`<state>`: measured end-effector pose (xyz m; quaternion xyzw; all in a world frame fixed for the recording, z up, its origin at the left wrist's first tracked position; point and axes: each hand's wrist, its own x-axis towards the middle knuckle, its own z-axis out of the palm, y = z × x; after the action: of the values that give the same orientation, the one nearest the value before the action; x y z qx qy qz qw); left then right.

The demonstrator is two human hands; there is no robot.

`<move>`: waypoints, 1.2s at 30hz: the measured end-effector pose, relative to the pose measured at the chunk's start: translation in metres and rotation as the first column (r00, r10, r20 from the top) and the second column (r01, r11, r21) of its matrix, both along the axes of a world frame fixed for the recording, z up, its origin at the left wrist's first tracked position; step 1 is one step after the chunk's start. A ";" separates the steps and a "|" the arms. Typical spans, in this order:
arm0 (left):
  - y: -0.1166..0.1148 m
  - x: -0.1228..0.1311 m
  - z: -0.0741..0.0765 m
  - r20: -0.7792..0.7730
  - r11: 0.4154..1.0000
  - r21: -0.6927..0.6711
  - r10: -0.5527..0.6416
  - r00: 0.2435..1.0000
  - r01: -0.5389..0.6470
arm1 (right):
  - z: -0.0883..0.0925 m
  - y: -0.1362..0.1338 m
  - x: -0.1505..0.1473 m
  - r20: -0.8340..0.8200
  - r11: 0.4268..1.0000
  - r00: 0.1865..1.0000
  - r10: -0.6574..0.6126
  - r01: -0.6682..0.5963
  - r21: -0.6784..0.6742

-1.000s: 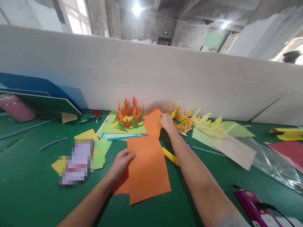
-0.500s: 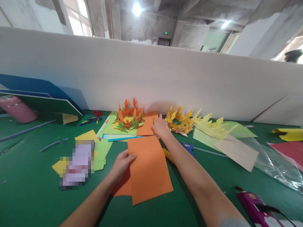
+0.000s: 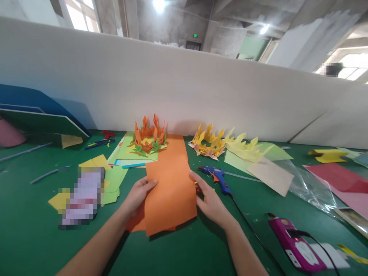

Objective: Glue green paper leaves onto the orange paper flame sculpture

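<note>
Over the green table, my left hand [image 3: 139, 195] pinches the left edge of an orange paper sheet [image 3: 171, 199], its thumb lying on top. My right hand [image 3: 211, 199] has its fingertips on the right edge of that sheet, which curves slightly. More orange paper [image 3: 137, 221] shows beneath it at the lower left. Behind the held sheet lies another orange sheet [image 3: 176, 147], beside an orange and green folded-paper crown [image 3: 148, 140]. A yellow folded-paper crown [image 3: 208, 143] stands farther right. Right of my right hand rests a blue glue gun [image 3: 217, 176].
On the left are a pixelated lilac object [image 3: 86, 195], yellow and green papers [image 3: 113, 188] and scissors [image 3: 100, 143]. To the right lie a pale yellow paper strip [image 3: 247, 149], clear plastic film [image 3: 310, 188] and a magenta device [image 3: 296, 243] with a cable. A white partition [image 3: 178, 88] rises behind.
My right hand has come back from the rear orange sheet to the right edge of the held paper. The glue gun is now uncovered. The view has shifted slightly right.
</note>
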<state>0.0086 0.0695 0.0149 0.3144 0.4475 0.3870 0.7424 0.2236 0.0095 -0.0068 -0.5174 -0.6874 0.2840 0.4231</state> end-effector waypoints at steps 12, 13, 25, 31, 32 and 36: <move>-0.007 -0.003 0.001 -0.033 0.994 0.106 -0.029 0.999 0.032 | -0.015 0.003 -0.010 -0.329 0.990 0.944 0.010 -0.056 -0.131; -0.008 -0.004 0.001 -0.053 0.993 0.115 -0.035 0.998 0.041 | -0.017 0.005 -0.012 -0.344 0.993 0.939 -0.017 -0.025 -0.115; -0.014 -0.009 0.005 -0.074 0.987 0.148 -0.053 0.996 0.063 | -0.006 0.000 -0.024 -0.544 0.966 0.839 0.019 -0.156 -0.207; -0.018 -0.009 0.003 -0.128 0.988 0.099 -0.108 0.986 0.121 | -0.013 0.001 -0.030 -0.461 0.986 0.887 0.029 -0.101 -0.133; -0.019 -0.008 0.002 -0.142 0.986 0.108 -0.110 0.984 0.125 | -0.014 0.001 -0.030 -0.460 0.985 0.887 0.025 -0.101 -0.139; -0.021 -0.004 -0.002 -0.135 0.986 0.133 -0.079 0.988 0.097 | -0.017 0.000 -0.027 -0.440 0.967 0.897 0.036 -0.142 -0.211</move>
<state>0.0043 0.0487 0.0132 0.4094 0.4520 0.3628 0.7046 0.1969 0.0093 -0.0238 -0.4562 -0.5602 0.4912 0.4867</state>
